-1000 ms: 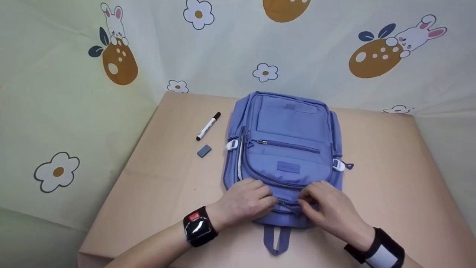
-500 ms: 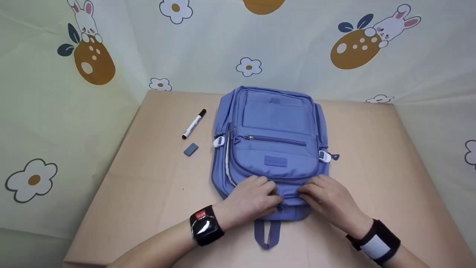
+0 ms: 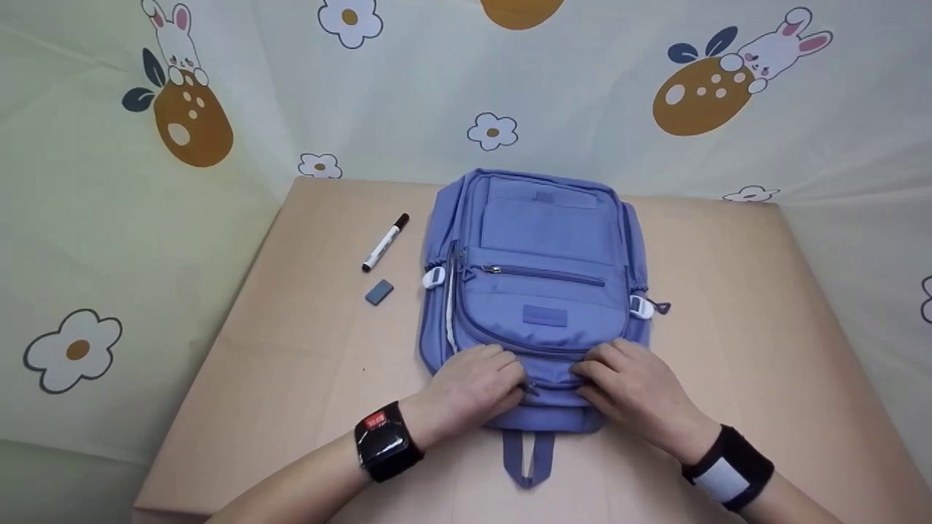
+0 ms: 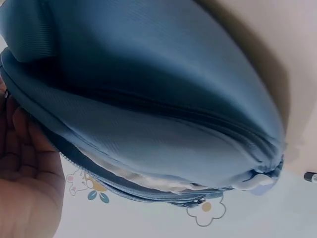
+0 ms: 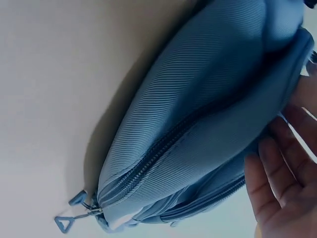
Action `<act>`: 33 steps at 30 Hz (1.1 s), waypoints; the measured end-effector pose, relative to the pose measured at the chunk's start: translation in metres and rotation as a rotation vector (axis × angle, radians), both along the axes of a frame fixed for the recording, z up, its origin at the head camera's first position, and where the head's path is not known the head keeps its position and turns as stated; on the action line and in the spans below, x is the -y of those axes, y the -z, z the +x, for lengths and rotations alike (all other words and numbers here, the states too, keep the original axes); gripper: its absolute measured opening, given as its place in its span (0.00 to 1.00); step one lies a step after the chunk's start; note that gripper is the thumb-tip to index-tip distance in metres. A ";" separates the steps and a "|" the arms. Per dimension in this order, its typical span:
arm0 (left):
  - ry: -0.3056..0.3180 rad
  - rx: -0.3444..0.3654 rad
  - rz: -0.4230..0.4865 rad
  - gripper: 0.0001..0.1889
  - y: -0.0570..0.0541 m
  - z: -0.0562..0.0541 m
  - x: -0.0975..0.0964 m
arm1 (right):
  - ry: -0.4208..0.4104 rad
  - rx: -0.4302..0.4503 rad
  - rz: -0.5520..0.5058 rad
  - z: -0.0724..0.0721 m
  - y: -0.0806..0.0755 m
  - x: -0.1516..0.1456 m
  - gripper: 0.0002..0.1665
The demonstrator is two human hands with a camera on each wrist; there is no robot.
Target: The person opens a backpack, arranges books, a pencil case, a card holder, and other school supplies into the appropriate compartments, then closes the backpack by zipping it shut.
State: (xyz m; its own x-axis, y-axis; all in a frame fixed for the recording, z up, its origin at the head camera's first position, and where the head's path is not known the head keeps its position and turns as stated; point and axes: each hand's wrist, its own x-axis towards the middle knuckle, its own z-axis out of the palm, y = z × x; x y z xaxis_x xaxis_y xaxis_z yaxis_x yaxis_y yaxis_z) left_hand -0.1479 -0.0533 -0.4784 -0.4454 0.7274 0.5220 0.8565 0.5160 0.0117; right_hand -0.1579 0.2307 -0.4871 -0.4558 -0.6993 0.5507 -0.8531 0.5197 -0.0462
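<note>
A blue backpack [image 3: 546, 291] lies front up, its carry loop [image 3: 528, 466] toward me. My left hand [image 3: 473, 386] grips the fabric at the near end, its fingers bent over the edge of a zipped seam. By those fingertips shows a small dark zipper pull [image 3: 533, 388]. Opposite it, my right hand [image 3: 641, 393] pinches the same edge between thumb and fingers. In the right wrist view, its fingers [image 5: 277, 173] lie along the front side of the fabric. A front compartment gapes along the left side, with pale lining [image 4: 133, 176] visible in the left wrist view.
Left of the backpack lie a black-capped white marker [image 3: 386, 242] and a small grey-blue block [image 3: 379, 292]. A tan table [image 3: 306, 349] carries everything. Patterned cloth [image 3: 408, 102] walls off its back and sides. Triangular zipper pulls [image 5: 64, 224] hang at the bag's right side.
Against the backpack, my left hand moves right and then back left along the near seam. My right thumb and fingers, loosely apart at first, now close on the fabric. The head view also shifts.
</note>
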 end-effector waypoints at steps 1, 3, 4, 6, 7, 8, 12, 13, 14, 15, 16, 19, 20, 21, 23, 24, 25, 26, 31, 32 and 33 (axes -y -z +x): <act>0.004 0.000 0.006 0.07 0.000 0.001 0.001 | 0.005 -0.024 0.005 0.000 0.001 0.002 0.13; 0.007 0.005 0.015 0.08 0.000 0.002 0.003 | 0.010 -0.068 0.015 0.000 0.004 0.005 0.12; 0.007 0.007 0.020 0.08 -0.001 0.002 0.003 | 0.008 -0.096 0.016 0.000 0.005 0.007 0.10; 0.004 0.006 0.027 0.09 -0.001 0.003 0.004 | 0.000 -0.149 0.007 -0.001 0.007 0.011 0.08; 0.004 0.013 0.035 0.09 0.000 0.004 0.004 | -0.006 -0.173 -0.003 -0.002 0.008 0.012 0.07; 0.004 0.014 0.044 0.10 0.000 0.004 0.005 | -0.008 -0.188 -0.013 -0.002 0.009 0.014 0.08; 0.009 0.026 0.088 0.11 0.002 0.007 0.005 | -0.006 -0.221 -0.060 0.000 0.009 0.015 0.11; 0.010 0.028 0.097 0.12 0.001 0.007 0.005 | -0.003 -0.219 -0.068 0.000 0.009 0.015 0.11; 0.010 0.028 0.104 0.12 0.001 0.007 0.005 | 0.002 -0.215 -0.071 0.001 0.008 0.015 0.11; 0.009 0.033 0.109 0.12 0.001 0.008 0.006 | 0.004 -0.212 -0.073 0.001 0.007 0.014 0.10; 0.007 0.039 0.114 0.13 0.000 0.008 0.007 | 0.008 -0.209 -0.073 0.001 0.007 0.014 0.10; -0.011 0.055 0.117 0.13 -0.002 0.008 0.011 | 0.011 -0.195 -0.066 0.000 0.005 0.014 0.09; -0.016 0.058 0.116 0.14 -0.002 0.008 0.013 | 0.011 -0.191 -0.065 0.000 0.005 0.014 0.08; -0.023 0.059 0.111 0.14 -0.002 0.008 0.015 | 0.011 -0.187 -0.065 0.000 0.004 0.014 0.09; -0.039 0.069 0.105 0.14 -0.002 0.008 0.021 | 0.010 -0.181 -0.068 -0.001 0.004 0.014 0.09; -0.046 0.074 0.104 0.14 -0.002 0.009 0.025 | 0.010 -0.180 -0.070 -0.001 0.004 0.014 0.09; -0.053 0.076 0.105 0.14 -0.001 0.009 0.028 | 0.011 -0.178 -0.074 -0.001 0.004 0.014 0.10; -0.063 0.075 0.107 0.14 0.000 0.010 0.032 | 0.011 -0.177 -0.076 -0.001 0.004 0.014 0.10; -0.109 0.105 0.127 0.12 0.006 0.013 0.044 | 0.023 -0.157 -0.083 0.000 0.006 0.014 0.09; -0.117 0.103 0.128 0.11 0.006 0.013 0.045 | 0.028 -0.149 -0.083 0.001 0.006 0.014 0.09; -0.121 0.105 0.131 0.11 0.007 0.012 0.045 | 0.032 -0.137 -0.084 0.000 0.006 0.013 0.09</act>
State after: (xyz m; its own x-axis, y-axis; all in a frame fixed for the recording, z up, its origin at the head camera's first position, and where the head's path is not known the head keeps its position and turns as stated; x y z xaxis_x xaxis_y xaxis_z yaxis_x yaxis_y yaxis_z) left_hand -0.1355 -0.0978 -0.4851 -0.5822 0.5945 0.5546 0.7790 0.6032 0.1712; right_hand -0.1575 0.2172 -0.4934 -0.3931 -0.6345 0.6654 -0.8377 0.5456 0.0254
